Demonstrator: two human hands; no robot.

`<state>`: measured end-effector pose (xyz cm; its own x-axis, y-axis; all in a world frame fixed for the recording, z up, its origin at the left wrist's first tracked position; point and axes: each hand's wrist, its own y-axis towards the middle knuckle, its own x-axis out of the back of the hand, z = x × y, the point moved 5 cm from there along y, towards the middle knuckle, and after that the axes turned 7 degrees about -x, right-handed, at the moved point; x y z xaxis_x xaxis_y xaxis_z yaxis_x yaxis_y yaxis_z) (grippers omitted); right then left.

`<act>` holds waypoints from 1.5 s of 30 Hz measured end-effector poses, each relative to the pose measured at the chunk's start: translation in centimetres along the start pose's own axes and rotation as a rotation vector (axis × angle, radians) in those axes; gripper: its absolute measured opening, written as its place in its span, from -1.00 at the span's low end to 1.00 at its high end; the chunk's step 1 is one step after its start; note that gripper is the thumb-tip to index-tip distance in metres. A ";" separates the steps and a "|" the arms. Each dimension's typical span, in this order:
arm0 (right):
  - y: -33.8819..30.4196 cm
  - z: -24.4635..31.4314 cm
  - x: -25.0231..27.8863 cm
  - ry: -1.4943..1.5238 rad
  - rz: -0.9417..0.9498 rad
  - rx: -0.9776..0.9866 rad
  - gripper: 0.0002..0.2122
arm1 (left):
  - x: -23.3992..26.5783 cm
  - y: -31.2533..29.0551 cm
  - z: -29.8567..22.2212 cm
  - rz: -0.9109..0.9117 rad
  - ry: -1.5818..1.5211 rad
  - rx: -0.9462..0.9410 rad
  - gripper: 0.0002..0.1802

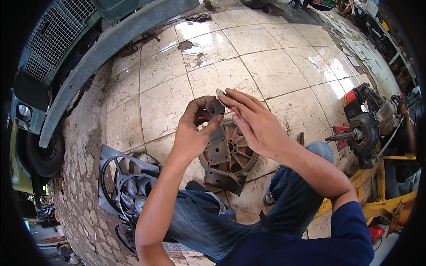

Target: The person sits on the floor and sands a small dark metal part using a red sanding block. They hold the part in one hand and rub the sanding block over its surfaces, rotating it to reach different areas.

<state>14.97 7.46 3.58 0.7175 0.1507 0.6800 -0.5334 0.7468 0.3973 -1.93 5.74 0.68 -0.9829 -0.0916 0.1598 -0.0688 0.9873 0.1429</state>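
My left hand (194, 128) is closed round a dark, short bushing (215, 107) with a round hole, its open end turned toward me. Fingers of my right hand (255, 124) are pressed together against the bushing's far right side. A thin, pale grey, pointed piece (219, 93) sticks out at those fingertips; most of it is hidden, and I cannot tell its kind. Beneath my hands, a toothed flywheel-like wheel (246, 150) lies on the tiled floor, with a flat metal plate with holes (220, 150) and a dark bracket (222, 179) on it.
A radiator fan in its shroud (128, 184) stands left of my legs. A green vehicle with a grey bumper (111, 44) fills the upper left. At right, a gearbox-like assembly (366, 124) stands by a yellow frame (377, 186). The tiled floor (213, 62) has cracks and holes.
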 end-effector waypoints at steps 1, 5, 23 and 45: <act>0.0 0.2 0.1 -0.017 -0.007 0.027 -0.59 | -0.1 0.1 0.0 0.001 0.000 -0.005 -0.54; 0.0 0.7 0.0 -0.097 -0.023 0.076 -0.59 | 0.0 0.2 0.4 -0.001 -0.035 -0.057 -0.55; 0.1 -0.1 0.0 -0.171 -0.047 0.070 -0.53 | -0.1 0.2 0.9 0.000 -0.015 -0.051 -0.56; -0.3 0.7 -0.3 -0.124 -0.014 0.121 -0.53 | 0.4 0.0 1.3 -0.025 -0.044 -0.040 -0.60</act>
<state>14.57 6.71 3.72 0.6686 0.0538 0.7417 -0.5788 0.6639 0.4736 -2.53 5.92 -0.52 -0.9875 -0.1094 0.1130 -0.0873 0.9789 0.1850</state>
